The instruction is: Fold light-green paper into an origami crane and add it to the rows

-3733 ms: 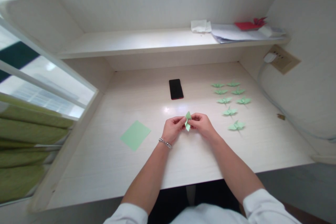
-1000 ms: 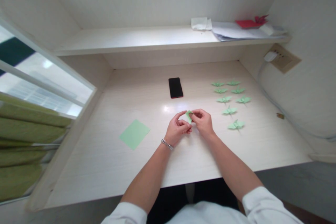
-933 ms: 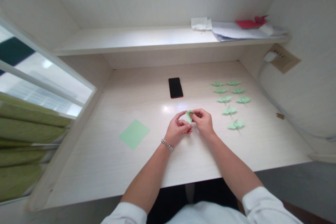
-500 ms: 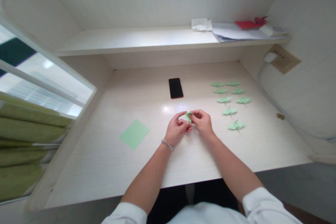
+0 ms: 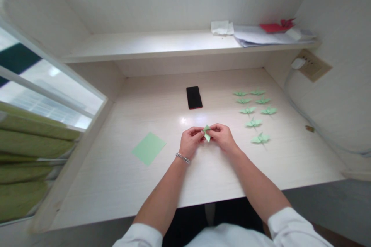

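A small, partly folded green paper piece [image 5: 206,132] is held just above the middle of the white desk [image 5: 162,185]. My left hand [image 5: 190,141], with a silver bracelet at the wrist, pinches its left side. My right hand [image 5: 222,137] pinches its right side. Both hands have their fingers closed on the paper and touch each other around it. To the right, several finished green paper cranes [image 5: 254,123] lie in two rows. A flat green paper square [image 5: 148,148] lies to the left of my hands.
A black phone [image 5: 194,97] lies face up behind my hands. On the shelf above sit white papers [image 5: 255,35], a red sheet with a red paper crane [image 5: 275,26] and a crumpled tissue [image 5: 221,27]. A wall socket with a white plug [image 5: 298,63] is at right.
My left forefinger, raised over the paper half a second ago, has come down. Both hands now pinch the piece from either side, and more of the paper shows between them.
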Tool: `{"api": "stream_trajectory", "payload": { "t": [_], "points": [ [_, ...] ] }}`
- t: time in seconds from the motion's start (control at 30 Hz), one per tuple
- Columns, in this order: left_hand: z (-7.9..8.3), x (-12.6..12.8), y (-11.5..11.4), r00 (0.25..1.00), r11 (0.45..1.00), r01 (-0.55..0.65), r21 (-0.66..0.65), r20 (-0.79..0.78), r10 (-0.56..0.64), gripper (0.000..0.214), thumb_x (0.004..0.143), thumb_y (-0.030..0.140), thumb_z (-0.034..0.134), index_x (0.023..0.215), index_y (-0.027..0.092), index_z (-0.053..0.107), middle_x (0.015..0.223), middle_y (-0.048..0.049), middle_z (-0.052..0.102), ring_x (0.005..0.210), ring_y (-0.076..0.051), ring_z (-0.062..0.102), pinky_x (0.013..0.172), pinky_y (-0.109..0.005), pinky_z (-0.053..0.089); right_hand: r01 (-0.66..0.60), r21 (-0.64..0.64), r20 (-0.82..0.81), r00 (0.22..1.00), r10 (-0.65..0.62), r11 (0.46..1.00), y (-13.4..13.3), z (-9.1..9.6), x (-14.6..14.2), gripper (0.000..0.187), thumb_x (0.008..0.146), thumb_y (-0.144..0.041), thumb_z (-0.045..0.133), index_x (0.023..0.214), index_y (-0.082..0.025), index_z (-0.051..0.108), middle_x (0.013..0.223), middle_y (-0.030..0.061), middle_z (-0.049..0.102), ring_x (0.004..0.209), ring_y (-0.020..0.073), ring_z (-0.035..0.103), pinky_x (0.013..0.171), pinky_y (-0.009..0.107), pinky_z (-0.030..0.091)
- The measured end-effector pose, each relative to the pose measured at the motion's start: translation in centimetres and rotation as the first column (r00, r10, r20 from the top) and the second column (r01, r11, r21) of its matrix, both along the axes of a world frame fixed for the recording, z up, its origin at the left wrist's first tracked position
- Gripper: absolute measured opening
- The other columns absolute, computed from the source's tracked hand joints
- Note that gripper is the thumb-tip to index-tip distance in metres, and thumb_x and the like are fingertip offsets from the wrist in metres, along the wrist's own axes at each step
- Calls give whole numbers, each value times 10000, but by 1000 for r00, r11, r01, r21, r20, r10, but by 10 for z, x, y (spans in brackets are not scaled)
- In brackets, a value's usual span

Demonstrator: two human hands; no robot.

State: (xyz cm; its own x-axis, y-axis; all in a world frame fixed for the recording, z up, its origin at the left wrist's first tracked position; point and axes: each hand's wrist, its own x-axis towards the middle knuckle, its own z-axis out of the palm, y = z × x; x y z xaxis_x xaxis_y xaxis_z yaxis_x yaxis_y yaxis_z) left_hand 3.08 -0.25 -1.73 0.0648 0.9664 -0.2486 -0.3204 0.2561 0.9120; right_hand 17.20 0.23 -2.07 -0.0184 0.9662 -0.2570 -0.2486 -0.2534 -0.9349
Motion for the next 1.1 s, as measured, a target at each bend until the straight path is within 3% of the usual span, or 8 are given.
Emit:
{"api": "stream_trajectory", "payload": {
  "t": [0.3,0.53,0.7,0.9,1.1],
  "points": [
    [1,-2,-1,997,999,19,-44,80,-16,300,595,286,787,822,129,668,653,-17,636,531,-99,575,516,-225,460,-55,-26,-44,998,54,998,-1,6,1,343,521,-372,814,715,-151,637,613,3,652,499,117,575,477,230,443],
    [-3,-4,1,987,994,101,40,-132,-95,363,651,403,758,871,116,719,570,-13,600,476,-82,493,441,-205,360,-98,-62,14,995,99,993,-1,6,3,301,536,-338,791,693,-134,635,555,-5,622,449,94,531,429,201,378],
    [-1,-5,1,982,994,80,70,-179,-67,354,648,402,757,861,121,734,502,9,559,417,-64,401,403,-208,282,-131,-67,51,990,135,989,-1,6,5,277,547,-326,785,708,-131,671,549,-11,606,445,86,514,427,199,371],
    [3,-9,2,958,981,97,167,-283,-47,310,639,407,751,801,142,755,632,-49,662,565,-132,545,517,-248,396,-191,-75,110,974,198,979,-3,8,6,267,573,-351,778,674,-126,677,501,-11,584,432,85,496,432,206,371],
    [3,-11,4,944,976,82,200,-331,-11,263,635,398,749,730,153,755,641,-51,655,597,-145,560,535,-256,406,-250,-60,164,953,256,966,-4,9,7,320,604,-410,767,717,-116,707,487,-6,577,431,89,489,429,209,358]
  ]
}}
